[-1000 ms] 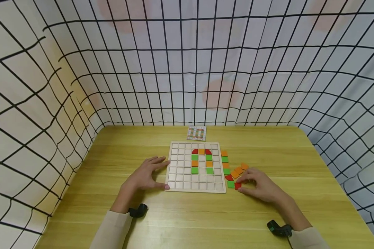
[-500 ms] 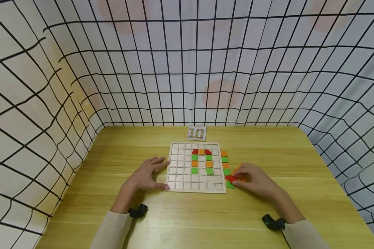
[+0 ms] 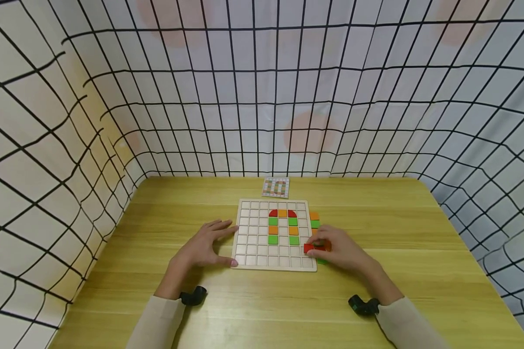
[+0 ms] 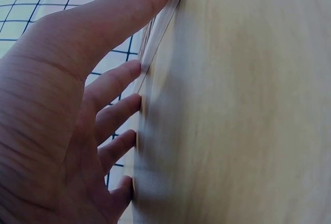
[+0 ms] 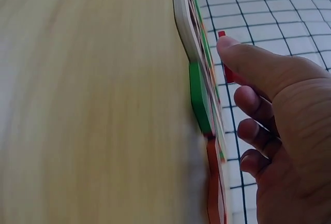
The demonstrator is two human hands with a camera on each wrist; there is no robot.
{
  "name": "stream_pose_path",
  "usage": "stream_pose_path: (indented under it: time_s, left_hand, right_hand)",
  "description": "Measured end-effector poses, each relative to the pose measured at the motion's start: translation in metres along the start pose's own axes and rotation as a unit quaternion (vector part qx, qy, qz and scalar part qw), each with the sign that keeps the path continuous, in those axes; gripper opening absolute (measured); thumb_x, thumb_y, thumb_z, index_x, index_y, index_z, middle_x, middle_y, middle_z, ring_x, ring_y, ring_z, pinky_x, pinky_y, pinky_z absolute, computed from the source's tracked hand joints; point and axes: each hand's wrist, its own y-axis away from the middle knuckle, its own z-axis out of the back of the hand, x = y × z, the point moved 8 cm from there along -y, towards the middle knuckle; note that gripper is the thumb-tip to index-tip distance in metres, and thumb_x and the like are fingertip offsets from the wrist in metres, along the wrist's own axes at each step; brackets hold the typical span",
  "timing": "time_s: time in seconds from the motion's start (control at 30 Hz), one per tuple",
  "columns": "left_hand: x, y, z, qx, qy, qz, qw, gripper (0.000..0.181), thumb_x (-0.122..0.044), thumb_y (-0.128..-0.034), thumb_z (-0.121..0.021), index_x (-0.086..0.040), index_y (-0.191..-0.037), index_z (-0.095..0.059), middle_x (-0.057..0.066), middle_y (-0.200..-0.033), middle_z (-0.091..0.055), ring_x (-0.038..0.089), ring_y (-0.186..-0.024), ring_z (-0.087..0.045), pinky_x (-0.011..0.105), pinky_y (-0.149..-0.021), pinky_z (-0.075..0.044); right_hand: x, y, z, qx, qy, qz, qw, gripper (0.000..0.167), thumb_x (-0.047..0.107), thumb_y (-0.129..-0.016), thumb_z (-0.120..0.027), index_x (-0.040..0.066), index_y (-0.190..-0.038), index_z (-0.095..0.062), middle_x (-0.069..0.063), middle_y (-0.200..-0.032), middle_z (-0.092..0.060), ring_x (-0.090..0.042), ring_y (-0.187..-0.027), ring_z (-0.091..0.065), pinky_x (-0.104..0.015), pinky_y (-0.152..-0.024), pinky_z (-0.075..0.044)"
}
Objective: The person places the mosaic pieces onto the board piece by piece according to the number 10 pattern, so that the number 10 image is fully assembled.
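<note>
A pale wooden grid board (image 3: 257,261) lies on the table, with red, orange and green tiles set in an arch in its right half. My left hand (image 3: 203,245) rests at the board's left edge, its fingers spread and its thumb at the near corner. Over the board's right rim, my right hand (image 3: 345,249) pinches a red tile (image 3: 308,248) between thumb and fingers. From the right wrist view, this red tile (image 5: 228,74) is raised above the board, partly behind the thumb. Other tiles beneath the right hand are mostly hidden.
Loose tiles line the board's right side, among them an orange tile (image 3: 314,215) and a green tile (image 3: 315,224). A small pattern card (image 3: 276,187) lies behind the board. White walls with black grid lines (image 3: 262,87) surround the wooden table (image 3: 262,310).
My right hand has picked up the red tile from the loose ones and moved it left to the board's right rim. My left hand has stayed still.
</note>
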Motion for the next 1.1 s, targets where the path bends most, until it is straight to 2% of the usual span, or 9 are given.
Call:
stream_pose_path:
  time_s: [0.13,0.33,0.5,0.73,1.1]
  left_hand:
    - [0.000,0.000,0.000,0.000,0.000,0.001,1.0000,0.099,-0.068,-0.0711,-0.084,-0.030,-0.155,-0.048,0.004,-0.167,-0.036,0.039,-0.155,-0.027,0.071,-0.118,-0.029]
    - [0.000,-0.001,-0.001,0.002,-0.003,0.000,1.0000,0.099,-0.069,-0.0714,-0.083,-0.030,-0.156,-0.048,0.004,-0.168,-0.036,0.039,-0.156,-0.027,0.071,-0.119,-0.028]
    - [0.001,-0.001,-0.001,0.002,-0.006,-0.002,1.0000,0.100,-0.069,-0.0715,-0.082,-0.030,-0.156,-0.047,0.004,-0.168,-0.036,0.039,-0.156,-0.027,0.071,-0.118,-0.029]
    - [0.000,0.000,0.000,-0.001,-0.003,-0.005,1.0000,0.099,-0.069,-0.0714,-0.083,-0.029,-0.156,-0.048,0.005,-0.167,-0.036,0.039,-0.155,-0.027,0.070,-0.119,-0.029]
    - [-0.001,0.001,0.001,-0.005,-0.002,-0.011,0.9999,0.099,-0.068,-0.0720,-0.083,-0.029,-0.156,-0.048,0.007,-0.166,-0.037,0.039,-0.155,-0.028,0.070,-0.118,-0.030]
  right_hand:
    - [0.007,-0.006,-0.007,0.007,0.007,0.016,0.9998,0.020,0.043,-0.090,-0.080,0.031,-0.105,-0.076,0.016,-0.103,-0.065,-0.009,-0.095,-0.056,-0.029,-0.087,-0.050]
    - [0.015,-0.012,-0.015,0.010,0.020,0.054,0.9983,0.019,0.040,-0.092,-0.079,0.026,-0.105,-0.077,0.015,-0.094,-0.062,-0.011,-0.090,-0.053,-0.024,-0.075,-0.047]
    - [0.018,-0.016,-0.020,0.014,0.028,0.059,0.9978,0.017,0.038,-0.091,-0.080,0.028,-0.105,-0.078,0.017,-0.096,-0.063,-0.010,-0.091,-0.052,-0.024,-0.074,-0.045]
    - [0.022,-0.017,-0.024,0.016,0.014,0.075,0.9970,0.015,0.032,-0.092,-0.080,0.026,-0.105,-0.079,0.013,-0.095,-0.065,-0.010,-0.087,-0.052,-0.025,-0.073,-0.046]
    - [0.025,-0.015,-0.024,0.006,0.020,0.073,0.9971,0.014,0.033,-0.092,-0.079,0.027,-0.105,-0.078,0.016,-0.095,-0.064,-0.007,-0.087,-0.053,-0.025,-0.074,-0.048]
